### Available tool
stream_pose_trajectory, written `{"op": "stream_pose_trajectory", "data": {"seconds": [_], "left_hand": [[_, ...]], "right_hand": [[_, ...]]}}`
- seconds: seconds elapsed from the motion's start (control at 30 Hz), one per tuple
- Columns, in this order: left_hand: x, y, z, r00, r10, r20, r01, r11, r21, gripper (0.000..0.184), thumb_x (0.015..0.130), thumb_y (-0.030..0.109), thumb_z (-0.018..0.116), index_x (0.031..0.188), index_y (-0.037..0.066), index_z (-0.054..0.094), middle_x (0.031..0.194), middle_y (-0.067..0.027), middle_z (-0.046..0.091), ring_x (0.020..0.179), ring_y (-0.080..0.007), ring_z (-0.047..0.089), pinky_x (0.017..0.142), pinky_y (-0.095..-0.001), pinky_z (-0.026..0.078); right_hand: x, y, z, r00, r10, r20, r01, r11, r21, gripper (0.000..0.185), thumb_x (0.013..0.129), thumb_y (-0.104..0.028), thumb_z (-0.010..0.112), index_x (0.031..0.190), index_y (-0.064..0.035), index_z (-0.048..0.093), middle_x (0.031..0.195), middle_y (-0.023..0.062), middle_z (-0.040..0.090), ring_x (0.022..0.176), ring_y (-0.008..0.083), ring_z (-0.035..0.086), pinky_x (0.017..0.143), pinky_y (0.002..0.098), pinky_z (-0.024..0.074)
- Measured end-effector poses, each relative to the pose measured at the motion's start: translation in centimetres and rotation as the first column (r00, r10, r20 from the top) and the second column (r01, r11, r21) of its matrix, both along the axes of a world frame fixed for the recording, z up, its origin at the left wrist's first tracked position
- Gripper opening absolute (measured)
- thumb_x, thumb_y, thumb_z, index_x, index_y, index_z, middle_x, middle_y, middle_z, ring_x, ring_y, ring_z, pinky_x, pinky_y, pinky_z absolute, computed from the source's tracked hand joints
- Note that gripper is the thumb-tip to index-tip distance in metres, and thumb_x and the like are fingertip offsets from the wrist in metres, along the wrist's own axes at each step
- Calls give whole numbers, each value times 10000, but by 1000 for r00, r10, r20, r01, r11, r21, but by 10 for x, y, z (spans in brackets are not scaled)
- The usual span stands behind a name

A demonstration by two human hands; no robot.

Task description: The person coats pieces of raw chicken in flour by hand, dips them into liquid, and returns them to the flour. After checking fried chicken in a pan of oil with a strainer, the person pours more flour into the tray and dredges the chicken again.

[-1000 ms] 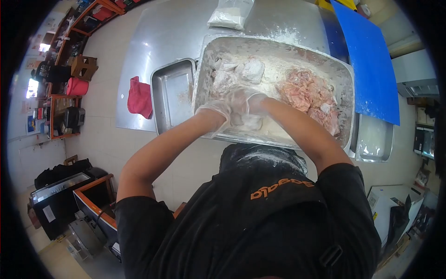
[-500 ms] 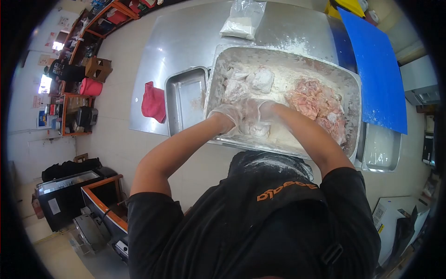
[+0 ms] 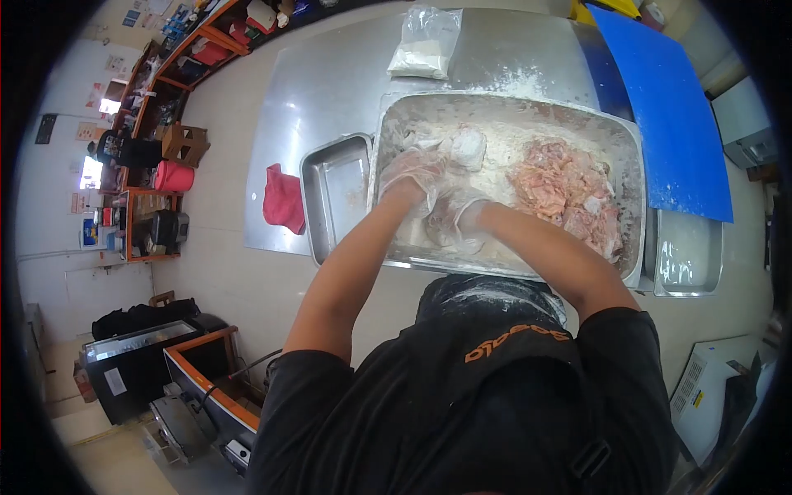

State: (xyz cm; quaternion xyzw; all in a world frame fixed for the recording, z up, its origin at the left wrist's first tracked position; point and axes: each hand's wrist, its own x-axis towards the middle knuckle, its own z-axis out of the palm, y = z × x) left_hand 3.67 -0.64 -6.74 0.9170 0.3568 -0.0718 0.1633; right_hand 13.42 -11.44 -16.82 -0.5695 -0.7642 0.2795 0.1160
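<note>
Your gloved left hand (image 3: 415, 172) is sitting at the left end of the metal tub (image 3: 630, 177), and your gloved right hand (image 3: 455, 218) is resting a bit closer to you. Can't tell how open either grip is, or whether it's holding anything. The floured chunk (image 3: 469, 149) is lying just right of your left hand, the nearer one, showing no clear long axis. Pinkish meat (image 3: 557, 186) is lying further right, right hand nearer. Orange lettering (image 3: 513, 344) is running across your dark top (image 3: 462, 412), maybe "ogala", not sure.
</note>
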Motion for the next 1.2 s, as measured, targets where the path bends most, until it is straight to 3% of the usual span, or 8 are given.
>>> {"op": "stream_pose_trajectory", "data": {"seconds": [0.17, 0.27, 0.47, 0.57, 0.77, 0.87, 0.97, 1.2], "left_hand": [[8, 24, -11, 955, -44, -293, 90, 985, 146, 278, 844, 199, 521, 1021, 62, 687, 1120, -164, 647, 1058, -310, 620, 891, -398, 504], [5, 31, -10, 949, -95, -300, 135, 984, 116, 283, 840, 185, 521, 1033, 55, 682, 1128, -171, 644, 1053, -312, 625, 880, -404, 509], [-5, 46, -39, 878, -325, -352, 376, 922, 87, 354, 840, 317, 534, 1002, 37, 680, 1068, -196, 654, 1001, -325, 634, 870, -403, 501], [-9, 44, -34, 777, -468, -420, 512, 859, -10, 391, 829, 370, 553, 992, 40, 683, 1055, -187, 659, 999, -313, 634, 857, -388, 503], [-4, 18, 24, 801, -436, -411, 456, 888, -52, 397, 828, 398, 565, 982, 51, 684, 998, -170, 671, 971, -296, 644, 828, -388, 504], [-11, 17, -1, 838, -382, -390, 436, 898, 57, 332, 832, 297, 543, 1005, 48, 679, 1012, -175, 674, 971, -299, 651, 817, -384, 512], [-18, 5, -10, 863, -358, -357, 439, 881, 177, 290, 828, 216, 528, 1010, 42, 670, 1002, -173, 680, 949, -309, 660, 801, -387, 519], [-23, 19, 6, 756, -585, -293, 616, 788, 16, 278, 856, 270, 545, 960, 32, 645, 904, -187, 672, 848, -313, 663, 750, -408, 521]], "right_hand": [[14, -5, 55, 966, 197, 166, -168, 970, -177, 284, 784, -252, 595, 982, -61, 668, 1017, 178, 656, 947, 313, 641, 805, 380, 510], [8, -5, 65, 964, -225, -139, 121, 843, -524, 317, 819, -121, 559, 1119, -33, 612, 1085, 173, 644, 986, 319, 631, 823, 389, 497], [3, -15, 70, 976, 213, 51, -208, 974, -89, 290, 774, -87, 585, 1057, -40, 626, 979, 175, 652, 953, 331, 636, 787, 418, 501], [10, -19, 41, 953, 199, 229, -160, 971, -179, 259, 772, -79, 585, 1025, -40, 626, 990, 154, 639, 913, 328, 632, 790, 409, 495], [15, -33, 59, 968, -202, -146, 155, 946, -283, 307, 777, -144, 607, 1065, -38, 611, 1033, 197, 638, 952, 333, 635, 768, 405, 514], [18, -37, 35, 999, -34, 38, 32, 997, 65, 246, 912, -225, 519, 1018, -27, 617, 950, 161, 644, 892, 282, 642, 730, 415, 507], [15, -42, 90, 994, -96, 57, 109, 941, -322, 249, 928, -220, 486, 1021, -33, 621, 947, 177, 649, 891, 306, 647, 751, 420, 503], [4, -38, 66, 965, -245, 98, 255, 962, -100, 300, 838, -168, 547, 1101, -38, 609, 990, 214, 646, 966, 347, 629, 824, 420, 492]]}}
